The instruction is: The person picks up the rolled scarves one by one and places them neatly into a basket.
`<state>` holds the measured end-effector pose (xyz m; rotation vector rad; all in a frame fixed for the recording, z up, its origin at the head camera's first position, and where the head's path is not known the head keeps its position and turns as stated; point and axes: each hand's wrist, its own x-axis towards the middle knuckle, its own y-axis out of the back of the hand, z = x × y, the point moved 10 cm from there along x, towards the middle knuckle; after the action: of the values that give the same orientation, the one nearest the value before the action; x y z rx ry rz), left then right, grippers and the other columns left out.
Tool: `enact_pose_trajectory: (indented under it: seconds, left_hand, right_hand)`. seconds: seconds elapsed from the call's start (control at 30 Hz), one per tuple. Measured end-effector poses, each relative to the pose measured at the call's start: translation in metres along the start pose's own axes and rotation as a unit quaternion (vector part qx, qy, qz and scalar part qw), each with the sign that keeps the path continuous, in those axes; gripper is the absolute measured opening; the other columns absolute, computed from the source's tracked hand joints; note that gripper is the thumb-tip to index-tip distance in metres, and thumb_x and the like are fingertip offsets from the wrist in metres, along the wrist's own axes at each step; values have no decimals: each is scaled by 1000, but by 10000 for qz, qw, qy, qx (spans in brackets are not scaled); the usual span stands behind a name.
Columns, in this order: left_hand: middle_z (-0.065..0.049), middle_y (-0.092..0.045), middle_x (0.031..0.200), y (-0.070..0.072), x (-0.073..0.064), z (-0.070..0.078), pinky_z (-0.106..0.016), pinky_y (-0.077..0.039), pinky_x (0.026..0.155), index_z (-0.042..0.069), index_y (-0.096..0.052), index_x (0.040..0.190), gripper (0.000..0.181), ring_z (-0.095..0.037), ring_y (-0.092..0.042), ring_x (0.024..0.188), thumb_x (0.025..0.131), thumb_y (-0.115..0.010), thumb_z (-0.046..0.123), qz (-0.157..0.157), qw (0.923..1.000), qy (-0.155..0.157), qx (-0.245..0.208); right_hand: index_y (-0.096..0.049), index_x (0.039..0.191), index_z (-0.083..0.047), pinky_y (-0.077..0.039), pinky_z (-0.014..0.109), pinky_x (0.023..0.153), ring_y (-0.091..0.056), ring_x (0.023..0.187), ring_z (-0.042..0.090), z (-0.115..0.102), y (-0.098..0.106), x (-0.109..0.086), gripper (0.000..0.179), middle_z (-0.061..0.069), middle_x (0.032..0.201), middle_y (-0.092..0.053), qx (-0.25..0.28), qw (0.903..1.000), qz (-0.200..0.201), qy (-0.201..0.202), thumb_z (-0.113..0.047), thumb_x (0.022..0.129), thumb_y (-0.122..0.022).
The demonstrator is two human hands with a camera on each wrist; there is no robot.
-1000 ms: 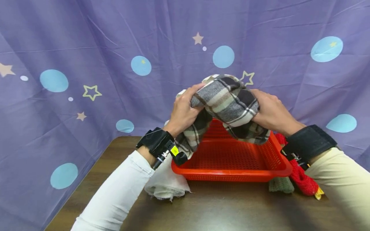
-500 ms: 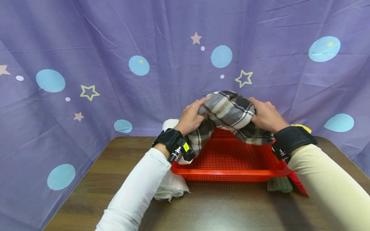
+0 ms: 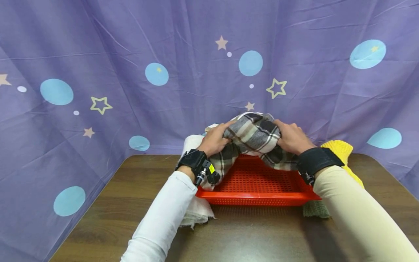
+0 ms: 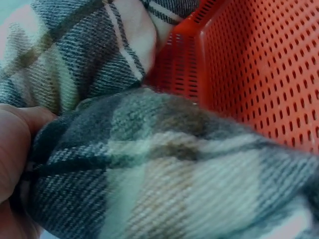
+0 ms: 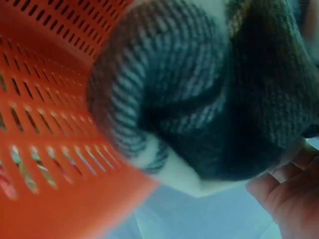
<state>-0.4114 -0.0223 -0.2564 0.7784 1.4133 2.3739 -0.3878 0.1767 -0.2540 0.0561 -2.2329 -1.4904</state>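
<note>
A thick plaid cloth [image 3: 253,136] in grey, black, white and brown is bunched into an arch over the red plastic basket [image 3: 258,196]. My left hand [image 3: 214,140] grips its left side, with the thumb on the near face. On the opposite side my right hand [image 3: 292,138] holds the cloth, fingers partly hidden behind it. The cloth's two ends hang down at the left and right sides of the basket. In the left wrist view the plaid folds [image 4: 149,164] lie close by the perforated basket wall [image 4: 264,64]. The right wrist view has the rolled cloth end [image 5: 164,89] beside the basket.
A rolled white cloth with frayed edges [image 3: 196,213] lies left of the basket on the brown wooden table [image 3: 131,203]. To the right are a yellow knitted piece [image 3: 338,149] and a green knitted piece [image 3: 315,209]. A purple curtain [image 3: 196,43] hangs behind the table.
Both hands have lowered the plaid cloth toward the basket, the right hand also shifting left. The yellow knitted piece has come into view past my right arm, and the red one is now hidden.
</note>
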Motion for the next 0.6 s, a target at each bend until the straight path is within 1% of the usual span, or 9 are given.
enact_pose_trajectory:
  seconds: [0.13, 0.23, 0.33, 0.47, 0.5, 0.53, 0.6]
  left_hand:
    - [-16, -55, 144, -8, -2, -3, -44, -43, 107, 18, -43, 154, 69, -32, -53, 131, 91, -69, 4, -179, 9998, 32, 113]
    - [-16, -55, 144, -13, -3, -5, -45, -46, 103, 19, -43, 154, 71, -33, -55, 129, 90, -69, 1, -221, 9996, 98, 161]
    - [-16, -55, 145, -18, -4, -10, -44, -50, 94, 21, -44, 154, 73, -33, -59, 121, 89, -68, -3, -250, 9992, 249, 178]
    - [-14, -54, 146, -27, -5, -15, -41, -48, 85, 22, -44, 153, 72, -31, -60, 108, 90, -64, -7, -365, 9981, 465, 190]
    - [-14, -55, 146, -29, -6, -16, -40, -48, 85, 22, -45, 153, 72, -30, -60, 108, 90, -64, -7, -397, 9977, 502, 217]
    - [-13, -56, 145, -31, -6, -17, -39, -48, 84, 22, -45, 153, 71, -29, -61, 108, 90, -64, -7, -415, 9974, 531, 262]
    - [-14, -61, 138, -37, -8, -18, -38, -46, 82, 22, -46, 152, 71, -29, -62, 99, 90, -64, -7, -504, 9963, 602, 348]
  right_hand:
    - [-52, 134, 1, -47, 67, 79, -63, 97, 56, 1, -9, -1, 49, 34, 112, -65, -61, 9999, -103, -44, -2, 85, -61]
    - [-52, 132, 1, -47, 67, 77, -63, 96, 57, 2, -15, -2, 50, 34, 111, -65, -68, 9999, -107, -55, 0, 83, -61]
    - [-53, 130, 3, -48, 65, 78, -63, 96, 56, 3, -20, -3, 51, 35, 110, -65, -68, 9999, -107, -16, 1, 80, -62]
    - [-54, 126, 3, -49, 62, 78, -64, 95, 53, 4, -25, -4, 49, 33, 108, -66, -128, 9998, -137, -38, 1, 78, -64]
    - [-54, 126, 2, -49, 62, 77, -65, 95, 52, 6, -27, -5, 49, 33, 108, -66, -119, 9998, -167, -75, 1, 78, -64]
    - [-54, 126, 2, -50, 61, 76, -65, 95, 52, 7, -30, -5, 49, 32, 108, -67, -101, 9997, -220, -105, 2, 78, -64]
    - [-54, 128, 2, -50, 60, 74, -65, 94, 51, 10, -37, -7, 50, 32, 110, -66, -30, 9991, -386, -184, 3, 79, -63]
